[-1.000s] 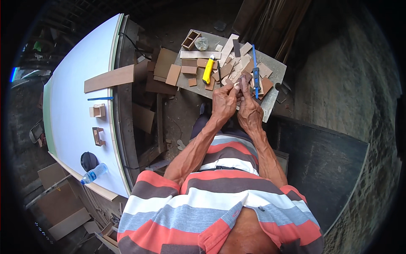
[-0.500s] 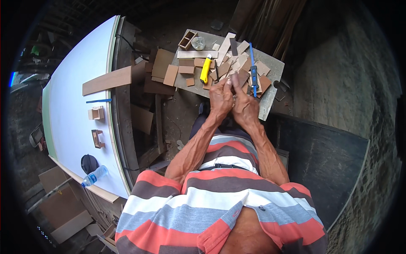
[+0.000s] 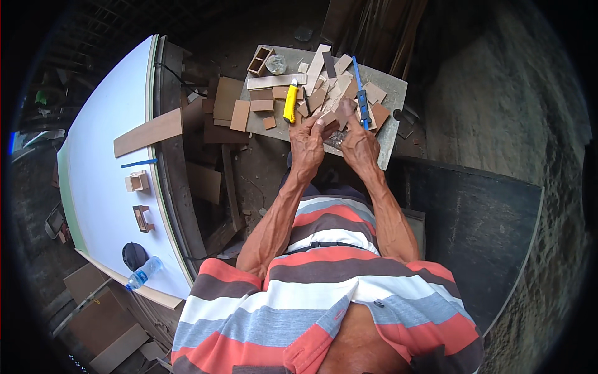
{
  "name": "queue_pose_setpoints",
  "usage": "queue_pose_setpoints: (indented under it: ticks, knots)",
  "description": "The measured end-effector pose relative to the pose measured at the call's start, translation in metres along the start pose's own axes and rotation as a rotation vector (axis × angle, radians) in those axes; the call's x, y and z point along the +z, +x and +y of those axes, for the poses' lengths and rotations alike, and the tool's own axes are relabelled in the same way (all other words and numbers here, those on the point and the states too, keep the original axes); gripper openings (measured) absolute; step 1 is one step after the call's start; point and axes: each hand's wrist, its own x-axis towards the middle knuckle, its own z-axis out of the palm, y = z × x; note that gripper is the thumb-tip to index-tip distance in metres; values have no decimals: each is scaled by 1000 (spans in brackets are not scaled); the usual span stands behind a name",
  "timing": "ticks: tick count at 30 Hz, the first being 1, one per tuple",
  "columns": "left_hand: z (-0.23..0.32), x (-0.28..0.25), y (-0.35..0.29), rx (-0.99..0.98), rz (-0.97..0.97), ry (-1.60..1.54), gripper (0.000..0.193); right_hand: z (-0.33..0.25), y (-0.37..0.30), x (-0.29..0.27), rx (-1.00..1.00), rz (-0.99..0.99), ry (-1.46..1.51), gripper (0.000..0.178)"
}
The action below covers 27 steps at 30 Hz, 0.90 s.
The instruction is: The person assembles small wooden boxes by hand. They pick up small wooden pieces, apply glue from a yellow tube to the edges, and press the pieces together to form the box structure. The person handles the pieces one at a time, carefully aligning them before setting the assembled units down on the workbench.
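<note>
Both forearms come up from the lower middle of the frame and converge at upper centre, over the near edge of a grey rectangular work board [image 3: 393, 93]. Left hand [image 3: 307, 148]: back of hand up, wrist near straight, fingers curled, thumb pointing up and to the right. Grip: pinching a small flat brown wooden piece [image 3: 330, 121], which sits at the thumb tip, in the gap between the hands. Right hand [image 3: 360, 146]: just right of it, back up, knuckles bent, one digit pointing up the frame, tip blurred. Can't tell if it's gripping anything; fingertips are right by the wood but the contact is hidden. Hands are close, angled in toward each other. Past the fingertips: loose pile of brown and pale wooden offcuts [image 3: 336, 90]. Yellow-handled utility knife [image 3: 291, 103] lies just above the left hand, blue-and-black slim cutter [image 3: 362, 106] above the right. Upper left corner of the board: brown two-compartment wooden box [image 3: 260, 60], clear rounded container [image 3: 276, 63] beside it. Left side of frame: large white panel [image 3: 99, 118] carrying a brown wooden plank [image 3: 148, 133].
</note>
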Motion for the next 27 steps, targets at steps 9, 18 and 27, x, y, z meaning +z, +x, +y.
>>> queue_pose_setpoints:
  ticks: [9,18,27]
  knots:
    - [7,-8,8,-302,-128,254,21,-5,-4,3,73,-178,519,62]
    - [4,-11,13,-242,38,-50,18,-17,-18,7,80,-263,493,61]
    - [-1,-6,4,-342,92,-106,15,-26,-12,2,87,-320,450,62]
